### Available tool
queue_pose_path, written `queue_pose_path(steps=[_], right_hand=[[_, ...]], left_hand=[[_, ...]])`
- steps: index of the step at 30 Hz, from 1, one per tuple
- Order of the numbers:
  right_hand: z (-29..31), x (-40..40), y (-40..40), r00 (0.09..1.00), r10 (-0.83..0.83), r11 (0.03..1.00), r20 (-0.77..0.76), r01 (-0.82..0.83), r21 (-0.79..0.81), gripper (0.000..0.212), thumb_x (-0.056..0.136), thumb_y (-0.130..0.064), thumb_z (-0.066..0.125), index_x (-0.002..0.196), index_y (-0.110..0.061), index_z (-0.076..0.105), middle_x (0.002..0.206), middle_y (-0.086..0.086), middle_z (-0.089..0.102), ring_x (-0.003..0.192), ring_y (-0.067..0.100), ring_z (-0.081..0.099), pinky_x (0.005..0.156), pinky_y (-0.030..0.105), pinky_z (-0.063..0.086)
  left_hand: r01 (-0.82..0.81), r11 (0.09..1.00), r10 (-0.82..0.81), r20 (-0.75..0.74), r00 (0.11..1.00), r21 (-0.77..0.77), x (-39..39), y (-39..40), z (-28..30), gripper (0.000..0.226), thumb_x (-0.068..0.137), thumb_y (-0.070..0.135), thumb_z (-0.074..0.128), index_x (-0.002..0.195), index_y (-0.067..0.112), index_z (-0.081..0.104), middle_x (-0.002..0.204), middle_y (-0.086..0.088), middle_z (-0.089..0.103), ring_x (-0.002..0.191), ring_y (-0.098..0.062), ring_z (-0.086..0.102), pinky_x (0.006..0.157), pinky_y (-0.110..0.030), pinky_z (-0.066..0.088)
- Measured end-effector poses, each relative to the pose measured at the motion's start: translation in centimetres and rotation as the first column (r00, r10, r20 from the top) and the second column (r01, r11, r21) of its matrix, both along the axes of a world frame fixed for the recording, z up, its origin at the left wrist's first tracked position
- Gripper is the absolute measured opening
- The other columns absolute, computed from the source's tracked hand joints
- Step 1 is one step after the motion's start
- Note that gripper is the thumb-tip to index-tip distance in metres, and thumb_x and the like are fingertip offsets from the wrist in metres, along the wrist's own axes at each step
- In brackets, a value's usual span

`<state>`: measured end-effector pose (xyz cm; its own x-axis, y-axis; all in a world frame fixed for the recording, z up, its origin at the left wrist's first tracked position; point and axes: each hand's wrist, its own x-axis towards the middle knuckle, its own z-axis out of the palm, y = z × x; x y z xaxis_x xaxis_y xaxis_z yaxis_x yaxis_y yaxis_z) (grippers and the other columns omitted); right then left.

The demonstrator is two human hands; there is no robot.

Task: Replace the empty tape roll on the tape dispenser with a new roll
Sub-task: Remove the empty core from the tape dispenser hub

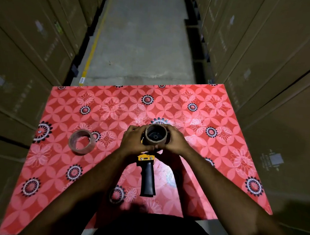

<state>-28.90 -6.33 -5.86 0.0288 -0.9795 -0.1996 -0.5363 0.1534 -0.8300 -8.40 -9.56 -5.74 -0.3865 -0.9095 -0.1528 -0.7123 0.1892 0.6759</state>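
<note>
The scene was dim overall, with light pooling from above on the red patterned table (214, 121) and leaving pale glare patches near its middle, while the stacked cartons (28, 46) sank into murk, smeared and bowed by wide-angle distortion at the edges.

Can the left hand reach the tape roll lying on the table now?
Probably yes, but not at once. The tape roll lies free on the table, just beside the left hand, nothing between. That hand, with the right hand, grips the cardboard core on the dispenser.
</note>
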Motion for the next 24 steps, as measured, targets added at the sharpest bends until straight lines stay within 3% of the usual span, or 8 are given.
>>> queue_pose_path(steps=[2,5,9,13,15,17,20,24], right_hand=[[0.0,0.8,-0.1,0.997,-0.034,0.999,-0.073,0.034,0.002,0.096,0.044,-0.038,0.099,0.127,-0.017,0.057,0.117,0.003,0.052,0.108,0.013,0.048,0.085,0.020,0.042],[-0.4,0.8,0.0,0.994,-0.062,0.998,-0.085,0.059,-0.031,0.098,0.039,-0.043,0.095,0.127,-0.017,0.059,0.112,0.005,0.049,0.102,0.012,0.046,0.076,0.001,0.033],[-0.5,-0.3,0.1,0.998,-0.035,0.999,-0.046,0.034,-0.040,0.091,0.049,-0.028,0.096,0.133,-0.022,0.063,0.110,0.005,0.055,0.105,0.022,0.059,0.081,0.000,0.036],[-0.1,-1.1,0.4,0.999,-0.018,0.999,0.036,0.019,-0.026,0.085,0.062,-0.010,0.093,0.139,-0.017,0.057,0.133,0.005,0.063,0.124,0.016,0.058,0.095,0.003,0.039],[0.4,-0.7,0.3,0.998,0.037,0.999,0.048,-0.037,-0.003,0.085,0.062,-0.013,0.093,0.138,-0.020,0.055,0.131,0.001,0.062,0.122,0.014,0.057,0.097,0.012,0.042],[0.6,0.2,0.1,0.998,0.052,0.999,-0.024,-0.052,0.003,0.095,0.051,-0.035,0.096,0.134,-0.021,0.054,0.126,0.002,0.058,0.116,0.016,0.052,0.091,0.022,0.042],[0.4,1.2,0.2,0.996,-0.033,0.999,-0.080,0.033,0.001,0.100,0.045,-0.040,0.098,0.132,-0.019,0.053,0.118,0.007,0.048,0.106,0.012,0.042,0.077,0.009,0.034],[-0.2,0.7,0.3,0.998,-0.046,0.998,-0.048,0.044,-0.034,0.096,0.048,-0.031,0.098,0.134,-0.019,0.056,0.114,0.004,0.049,0.108,0.018,0.051,0.080,0.000,0.031]], left_hand=[[0.003,1.000,-0.003,-0.011,1.000,-0.006,0.1,0.0,0.1,0.092,0.052,0.065,0.081,0.137,0.038,0.059,0.106,0.024,0.054,0.119,-0.016,0.045,0.097,-0.036,0.044],[-0.033,0.999,0.034,-0.066,0.997,0.019,0.2,0.1,-0.4,0.091,0.047,0.070,0.079,0.132,0.041,0.061,0.103,0.022,0.048,0.114,-0.013,0.049,0.095,-0.032,0.046],[-0.061,0.997,0.066,-0.107,0.992,0.051,0.2,0.0,-1.0,0.082,0.048,0.052,0.094,0.121,0.046,0.058,0.116,0.006,0.050,0.104,-0.008,0.060,0.094,-0.032,0.055],[-0.041,0.997,0.047,-0.074,0.996,0.071,0.3,-0.3,-0.6,0.087,0.051,0.047,0.095,0.126,0.045,0.052,0.123,0.002,0.051,0.100,-0.003,0.053,0.081,-0.021,0.042],[0.015,0.999,-0.015,-0.004,1.000,0.041,0.3,-0.3,-0.6,0.092,0.053,0.055,0.090,0.135,0.039,0.052,0.124,0.005,0.054,0.110,-0.010,0.048,0.088,-0.027,0.038],[0.067,0.998,-0.068,0.076,0.995,0.007,0.3,-0.1,-0.5,0.091,0.056,0.071,0.076,0.138,0.037,0.054,0.123,0.012,0.061,0.122,-0.017,0.044,0.095,-0.037,0.038],[0.074,0.997,-0.070,0.089,0.994,-0.038,0.5,0.0,-0.8,0.089,0.060,0.082,0.062,0.137,0.038,0.055,0.124,0.017,0.065,0.126,-0.018,0.044,0.099,-0.044,0.039],[0.028,0.999,-0.028,0.025,0.999,-0.038,0.4,0.4,0.2,0.084,0.063,0.065,0.083,0.137,0.035,0.056,0.105,0.024,0.047,0.118,-0.015,0.042,0.093,-0.037,0.033]])
